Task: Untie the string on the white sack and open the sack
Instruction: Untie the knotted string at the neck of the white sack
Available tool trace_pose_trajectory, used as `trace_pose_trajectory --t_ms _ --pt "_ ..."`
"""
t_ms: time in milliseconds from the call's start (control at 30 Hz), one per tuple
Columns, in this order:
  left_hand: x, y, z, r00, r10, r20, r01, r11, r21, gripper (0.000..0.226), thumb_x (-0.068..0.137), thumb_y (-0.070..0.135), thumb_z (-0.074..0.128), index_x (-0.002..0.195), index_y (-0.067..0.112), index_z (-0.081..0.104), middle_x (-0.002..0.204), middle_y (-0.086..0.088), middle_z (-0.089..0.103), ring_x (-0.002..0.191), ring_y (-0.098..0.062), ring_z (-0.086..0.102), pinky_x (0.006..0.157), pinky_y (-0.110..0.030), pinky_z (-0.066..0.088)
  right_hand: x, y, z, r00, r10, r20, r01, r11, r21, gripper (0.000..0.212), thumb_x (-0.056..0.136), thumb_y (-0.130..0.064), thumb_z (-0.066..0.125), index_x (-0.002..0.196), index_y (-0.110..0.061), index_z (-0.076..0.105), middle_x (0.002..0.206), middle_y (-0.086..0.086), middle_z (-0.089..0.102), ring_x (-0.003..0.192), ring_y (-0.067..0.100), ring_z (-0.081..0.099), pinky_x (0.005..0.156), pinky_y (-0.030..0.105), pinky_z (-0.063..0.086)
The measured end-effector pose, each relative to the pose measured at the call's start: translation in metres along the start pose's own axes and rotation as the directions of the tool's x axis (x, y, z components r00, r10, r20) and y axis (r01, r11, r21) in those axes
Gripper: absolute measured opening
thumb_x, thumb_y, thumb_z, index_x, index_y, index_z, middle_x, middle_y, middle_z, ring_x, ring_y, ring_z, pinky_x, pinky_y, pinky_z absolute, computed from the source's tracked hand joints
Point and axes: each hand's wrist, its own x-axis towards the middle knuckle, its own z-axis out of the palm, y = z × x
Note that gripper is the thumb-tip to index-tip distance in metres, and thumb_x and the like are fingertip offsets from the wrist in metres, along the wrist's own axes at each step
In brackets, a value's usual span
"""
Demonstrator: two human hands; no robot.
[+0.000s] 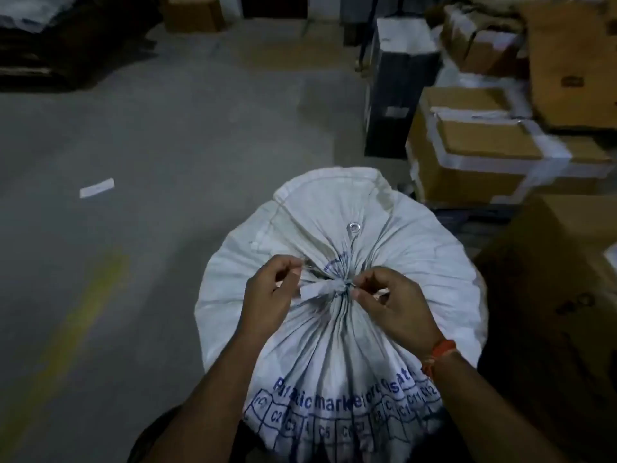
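A full white woven sack (417, 262) with blue print stands right in front of me, its neck gathered into tight pleats. A flat white string (322, 290) is knotted around the neck, one loose end sticking out to the left. My left hand (270, 295) pinches at the string just left of the knot, beside a metal eyelet. My right hand (392, 307) pinches the knot from the right, fingertips closed on it. Beyond the knot the sack's flap (330, 198) lies folded back, with a second eyelet (354, 226) showing.
Taped cardboard boxes (474, 155) are stacked at the right, with a large brown box (554, 295) close beside the sack and a tall black box (397, 95) behind. The grey concrete floor (167, 145) stretches left, with a paper scrap (96, 188) and a yellow line (83, 315).
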Motion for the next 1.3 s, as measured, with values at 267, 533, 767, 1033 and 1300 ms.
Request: trace_pose_trajectory --t_ms 267,533,767,1033,1300 --pt "0.026 -0.016 0.018 0.947 -0.177 0.267 0.149 0.981 0.122 0.024 0.101 0.016 0.056 0.103 0.029 0.076 0.104 0.007 0.078 0.098 -0.016 0.072 0.085 -0.037 0.055 0.031 0.022 0.028 0.984 -0.152 0.088 0.175 0.89 -0.421 0.043 0.073 -0.035 0.085 0.109 -0.019 0.067 0.091 -0.003 0.06 0.077 0.006 0.052 0.07 0.013 0.041" --pt "0.024 -0.014 0.026 0.928 -0.189 0.321 0.233 0.967 -0.103 0.024 0.101 0.007 0.055 0.103 0.016 0.076 0.102 -0.009 0.08 0.097 -0.022 0.073 0.09 -0.04 0.055 0.033 0.026 0.018 0.992 -0.123 0.025 0.125 0.954 -0.272 0.025 0.074 -0.011 0.085 0.096 -0.017 0.072 0.087 -0.004 0.071 0.075 0.005 0.065 0.07 0.008 0.05" --pt "0.025 -0.025 0.041 0.951 0.19 0.243 -0.28 0.863 0.421 0.021 0.083 0.022 0.077 0.101 0.034 0.074 0.1 0.014 0.07 0.099 -0.009 0.064 0.09 -0.033 0.055 0.026 0.028 0.007 0.998 -0.021 0.063 0.025 0.997 -0.078 0.018 0.078 -0.004 0.082 0.087 -0.015 0.07 0.082 -0.004 0.074 0.079 0.002 0.07 0.072 0.009 0.051" --pt "0.022 -0.029 0.04 0.947 0.218 0.235 -0.308 0.821 0.481 0.021 0.079 0.024 0.081 0.096 0.034 0.077 0.099 0.012 0.067 0.094 -0.008 0.065 0.081 -0.03 0.056 0.025 0.033 0.007 0.997 0.002 0.071 0.0 0.999 -0.038 0.017 0.08 -0.005 0.082 0.087 -0.016 0.072 0.084 -0.011 0.074 0.079 0.001 0.071 0.073 0.012 0.053" --pt "0.025 -0.034 0.05 0.962 0.144 0.232 -0.24 0.852 0.466 0.017 0.087 0.022 0.069 0.095 0.037 0.071 0.088 0.016 0.069 0.092 -0.008 0.055 0.081 -0.046 0.053 0.028 0.037 0.003 0.995 0.079 0.064 -0.076 0.996 -0.056 0.016 0.077 -0.012 0.086 0.087 -0.018 0.075 0.084 -0.003 0.078 0.081 0.004 0.073 0.076 0.019 0.059"
